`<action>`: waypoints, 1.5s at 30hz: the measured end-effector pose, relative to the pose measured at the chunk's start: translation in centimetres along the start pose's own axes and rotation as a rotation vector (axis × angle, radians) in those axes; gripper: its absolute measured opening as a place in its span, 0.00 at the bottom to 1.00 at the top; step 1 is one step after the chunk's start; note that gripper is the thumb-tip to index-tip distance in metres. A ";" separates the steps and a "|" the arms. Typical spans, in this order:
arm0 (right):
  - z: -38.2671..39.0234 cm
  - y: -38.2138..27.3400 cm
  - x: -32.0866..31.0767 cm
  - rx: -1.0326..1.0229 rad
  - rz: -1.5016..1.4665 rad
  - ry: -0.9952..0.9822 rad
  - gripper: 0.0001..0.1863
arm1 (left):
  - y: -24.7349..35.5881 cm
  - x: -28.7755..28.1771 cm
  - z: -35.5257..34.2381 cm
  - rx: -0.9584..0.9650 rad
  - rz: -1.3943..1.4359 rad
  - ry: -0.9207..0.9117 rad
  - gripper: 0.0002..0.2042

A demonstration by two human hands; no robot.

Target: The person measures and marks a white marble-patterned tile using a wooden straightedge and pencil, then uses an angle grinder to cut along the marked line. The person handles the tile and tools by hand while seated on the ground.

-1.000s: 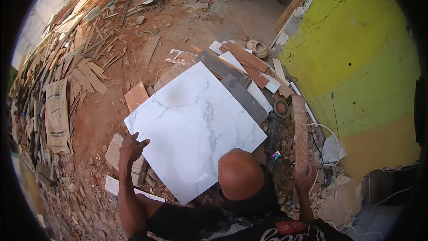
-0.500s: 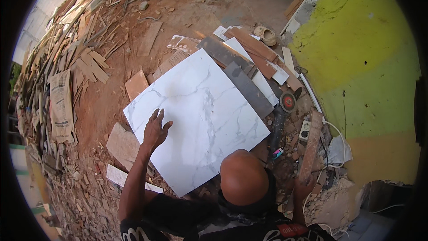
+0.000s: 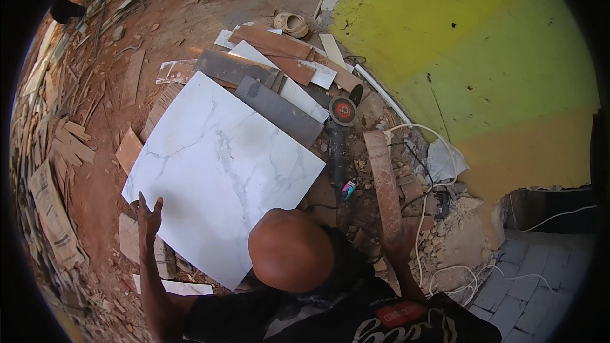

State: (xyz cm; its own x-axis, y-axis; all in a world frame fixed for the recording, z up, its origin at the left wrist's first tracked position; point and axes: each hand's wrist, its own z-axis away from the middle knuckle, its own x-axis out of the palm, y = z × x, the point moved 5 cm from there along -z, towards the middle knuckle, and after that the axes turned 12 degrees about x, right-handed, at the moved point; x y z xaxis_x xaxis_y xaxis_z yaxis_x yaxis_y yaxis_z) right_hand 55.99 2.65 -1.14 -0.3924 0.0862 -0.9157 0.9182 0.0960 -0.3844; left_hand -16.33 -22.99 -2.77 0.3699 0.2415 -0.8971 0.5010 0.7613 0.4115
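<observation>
A large white marble-patterned tile (image 3: pixel 216 152) lies in front of me. My left hand (image 3: pixel 150 221) is at its near left edge with fingers apart; whether the fingertips touch the tile I cannot tell. My right hand (image 3: pixel 398 249) is closed round the near end of a long, dusty brown strip (image 3: pixel 382 181), which looks like cut tile and points away from me. An angle grinder (image 3: pixel 339 146) with a red-centred disc lies between the tile and the strip. Beside the grinder is a small pink and blue container (image 3: pixel 348 190).
Cut tile pieces (image 3: pixel 286 111) are piled beyond the large tile, near a beige clog (image 3: pixel 291 24). A white cable (image 3: pixel 438 132) loops over rubble (image 3: pixel 454 241) at right, below a yellow-green wall (image 3: pixel 470 57). Wood scraps (image 3: pixel 73 143) and a flattened sack (image 3: pixel 54 213) lie left.
My left hand has moved off the tile's middle to its near left edge. The brown strip in my right hand has shifted left over the white power socket. The view has swung right.
</observation>
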 end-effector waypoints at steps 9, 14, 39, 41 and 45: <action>3.1 2.7 0.3 0.043 0.162 -0.182 0.48 | -8.2 1.3 0.8 -0.250 0.441 -0.137 0.39; 3.3 4.6 0.4 0.043 0.115 -0.171 0.45 | -12.3 2.1 2.0 -0.504 0.312 -0.096 0.47; -10.8 -21.2 8.7 -0.305 -0.307 -0.382 0.17 | -2.7 7.3 14.1 -0.680 0.426 0.404 0.41; -12.3 -24.1 10.8 -0.282 -0.274 -0.380 0.19 | -0.8 8.3 15.0 -0.763 0.537 0.396 0.39; -13.9 -27.9 16.3 -0.368 -0.203 -0.342 0.26 | 0.0 8.0 15.4 -0.726 0.554 0.597 0.33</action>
State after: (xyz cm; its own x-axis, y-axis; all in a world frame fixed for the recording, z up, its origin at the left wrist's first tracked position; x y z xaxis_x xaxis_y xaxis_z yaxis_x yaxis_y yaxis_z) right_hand 23.24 15.16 -3.76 -0.4636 -0.2920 -0.8365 0.7218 0.4231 -0.5477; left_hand -1.28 -30.30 -7.50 -0.1359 0.7643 -0.6304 -0.2715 0.5833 0.7656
